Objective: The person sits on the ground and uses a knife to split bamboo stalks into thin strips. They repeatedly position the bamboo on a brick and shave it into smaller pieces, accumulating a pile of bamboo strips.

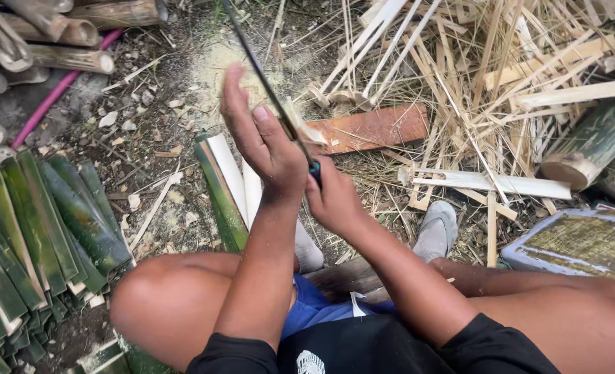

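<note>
Bamboo strip upright between knees | right hand clenched on blade handle | left hand open against blade (thumb close) | risk: slip cuts thumb

At the left of the frame the stacked bamboo slats are deep green with pale cream edges. The split bamboo piece at centre is green outside and off-white inside. The blade is dark, its handle blue. At upper centre lies a rust-orange plank, upper right pale straw-coloured bamboo strips, upper left a pink hose. The shorts are blue, the sandals grey.
</note>
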